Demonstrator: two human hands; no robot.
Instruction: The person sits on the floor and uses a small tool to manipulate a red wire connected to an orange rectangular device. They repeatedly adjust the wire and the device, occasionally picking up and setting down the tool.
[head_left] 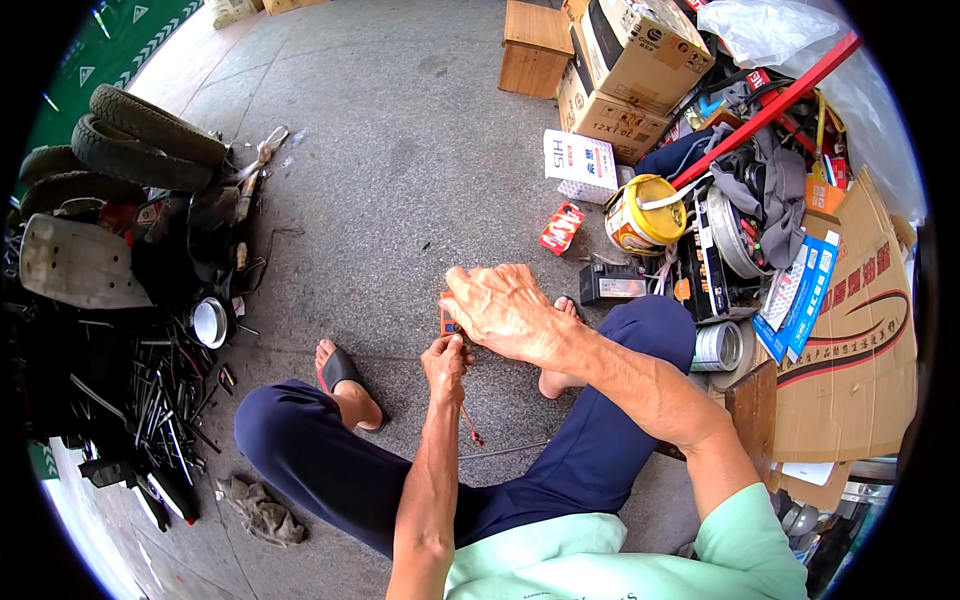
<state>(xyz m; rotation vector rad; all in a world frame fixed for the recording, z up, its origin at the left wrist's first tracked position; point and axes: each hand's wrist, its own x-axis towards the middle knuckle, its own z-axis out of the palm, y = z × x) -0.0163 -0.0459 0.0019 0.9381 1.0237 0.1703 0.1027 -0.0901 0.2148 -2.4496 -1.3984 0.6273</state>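
My right hand (505, 312) curls over a small orange device (446, 324) with a dark bluish face, held above the floor between my knees. Most of it is hidden behind the fingers. Just below, my left hand (447, 367) is closed in a pinch against the device's lower end. What those fingertips grip is too small to make out. A thin red lead (470, 425) hangs beside my left wrist and ends in a small dark red tip near the floor.
Tyres (150, 140), a metal cup (210, 323) and scattered tools (170, 410) lie left; a grey rag (260, 510) lies nearer. At right stand a black battery (612, 284), a yellow bucket (648, 212), a red box (562, 228), an open tin (717, 347) and cardboard boxes (640, 60).
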